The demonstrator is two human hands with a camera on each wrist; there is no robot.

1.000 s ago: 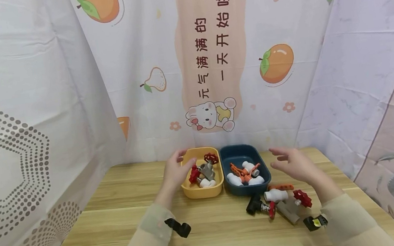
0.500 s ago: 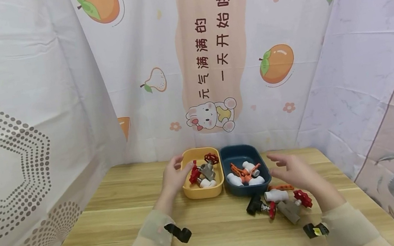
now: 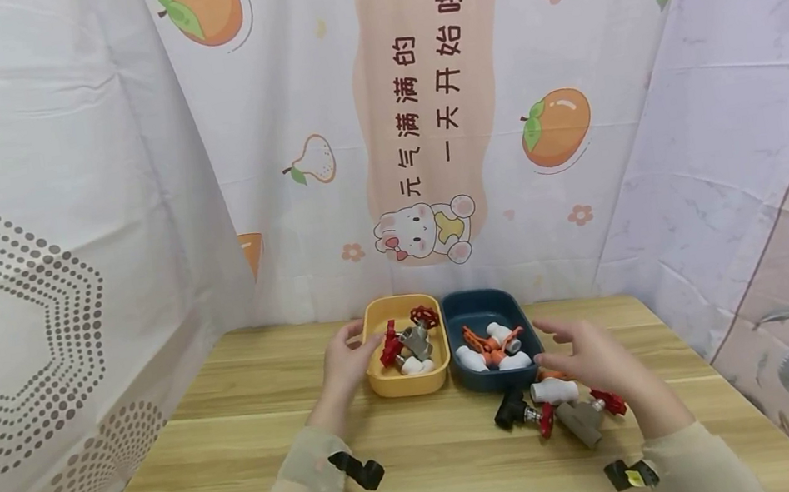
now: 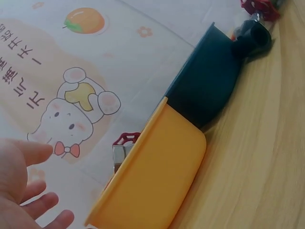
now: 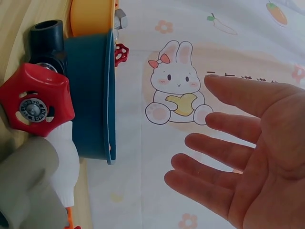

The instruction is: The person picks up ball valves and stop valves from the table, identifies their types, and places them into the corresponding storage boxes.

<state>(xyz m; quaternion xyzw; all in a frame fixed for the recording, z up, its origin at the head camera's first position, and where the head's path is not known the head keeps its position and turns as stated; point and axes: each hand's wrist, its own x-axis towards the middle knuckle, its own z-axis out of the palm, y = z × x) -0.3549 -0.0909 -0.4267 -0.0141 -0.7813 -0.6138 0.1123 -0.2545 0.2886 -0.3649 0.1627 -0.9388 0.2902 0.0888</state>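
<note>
My left hand point(image 3: 345, 366) hovers at the left rim of a yellow bin point(image 3: 408, 385), its fingers loosely spread and holding nothing. Inside that bin lie a grey valve point(image 3: 417, 342) with red handwheels and a white fitting point(image 3: 415, 366). Beside the right wall of a dark blue bin point(image 3: 485, 382) is my right hand point(image 3: 591, 353); the right wrist view shows its palm bare and fingers extended. White valves point(image 3: 471, 359) with orange handles point(image 3: 479, 338) fill the front of the blue bin.
In front of the blue bin, several valves lie on the wooden table point(image 3: 425, 460): a black one point(image 3: 512, 408) with a red handwheel, a white one point(image 3: 555, 391), and a grey one point(image 3: 580, 423). A printed curtain point(image 3: 310, 241) hangs behind the bins.
Both hands have lowered slightly. The right hand has moved left, closer to the blue bin, while the left has drawn back a little from over the yellow bin. The valves stay put.
</note>
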